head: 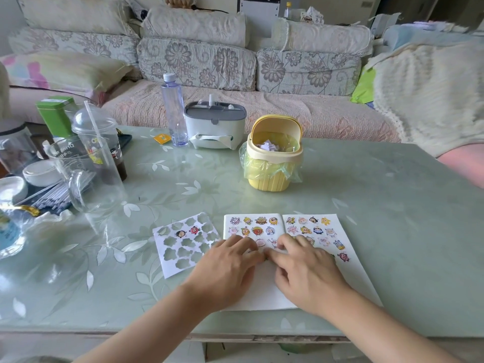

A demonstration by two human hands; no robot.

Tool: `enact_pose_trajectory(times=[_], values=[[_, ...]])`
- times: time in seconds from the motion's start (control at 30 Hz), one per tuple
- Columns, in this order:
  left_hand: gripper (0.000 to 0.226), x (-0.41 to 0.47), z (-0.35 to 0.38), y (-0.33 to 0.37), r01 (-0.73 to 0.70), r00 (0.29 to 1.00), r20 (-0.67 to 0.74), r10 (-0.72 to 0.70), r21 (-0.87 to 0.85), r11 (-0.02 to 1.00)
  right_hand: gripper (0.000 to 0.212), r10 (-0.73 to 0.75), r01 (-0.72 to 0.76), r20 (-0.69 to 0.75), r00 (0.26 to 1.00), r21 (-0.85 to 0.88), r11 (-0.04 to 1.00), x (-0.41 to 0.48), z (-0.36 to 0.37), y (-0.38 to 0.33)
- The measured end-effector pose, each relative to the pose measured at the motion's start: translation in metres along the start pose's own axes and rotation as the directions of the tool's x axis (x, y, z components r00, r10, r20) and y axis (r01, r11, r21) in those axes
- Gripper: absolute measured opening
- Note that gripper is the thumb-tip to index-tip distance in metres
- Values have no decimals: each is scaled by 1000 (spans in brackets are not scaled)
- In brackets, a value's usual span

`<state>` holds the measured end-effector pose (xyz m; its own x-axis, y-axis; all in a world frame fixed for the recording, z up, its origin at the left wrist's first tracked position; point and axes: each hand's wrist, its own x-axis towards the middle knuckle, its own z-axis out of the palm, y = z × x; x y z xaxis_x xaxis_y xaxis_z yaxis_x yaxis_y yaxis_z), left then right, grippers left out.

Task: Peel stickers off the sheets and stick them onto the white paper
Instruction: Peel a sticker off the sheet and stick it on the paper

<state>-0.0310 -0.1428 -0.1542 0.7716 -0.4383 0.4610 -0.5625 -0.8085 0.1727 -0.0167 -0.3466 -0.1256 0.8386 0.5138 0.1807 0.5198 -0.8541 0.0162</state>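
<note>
The white paper [262, 292] lies open on the green counter [379, 205], right in front of us, with lots of little cartoon stickers on its top part. We have our left hand [230, 268] and right hand [306, 273] on it, fingers a bit bent, tips meeting. We cannot tell if they pinch a sticker. Just left of the paper lies the sticker sheet [183, 244], with two stickers on it. Behind the paper stands a small yellow bin [272, 163].

A pale green, leaf-patterned table [366, 205] stretches away beyond the right hand [306, 273]. Farther beyond it stands a floral-cushioned sofa [196, 64], softly daylit.
</note>
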Motion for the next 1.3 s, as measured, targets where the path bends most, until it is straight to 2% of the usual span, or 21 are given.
enact_pose_trajectory(times=[0.27,0.53,0.67,0.77,0.87,1.2,1.3], values=[[40,-6,2,19,76,994,75,-82,69,995,39,-6,6,36,999,-10,1000,-6,-2,-3],[48,-5,0,19,42,994,95,-58,165,985,43,-17,18,91,996,-14,1000,-9,-5,-2],[46,-7,0,17,34,990,130,-46,91,995,47,-32,34,111,993,-15,999,-7,-5,-1],[38,-9,-2,19,41,994,96,-46,47,998,51,-45,45,106,993,-2,999,-6,-4,-1],[40,-12,-1,22,88,992,88,-92,41,995,55,-49,50,107,993,-2,999,-6,-3,0],[36,-10,1,20,120,993,3,-120,-32,992,47,-88,81,109,990,64,995,-13,-7,9],[34,-1,-4,17,181,982,-32,-186,-103,978,49,-92,85,114,989,61,994,-10,-9,7]])
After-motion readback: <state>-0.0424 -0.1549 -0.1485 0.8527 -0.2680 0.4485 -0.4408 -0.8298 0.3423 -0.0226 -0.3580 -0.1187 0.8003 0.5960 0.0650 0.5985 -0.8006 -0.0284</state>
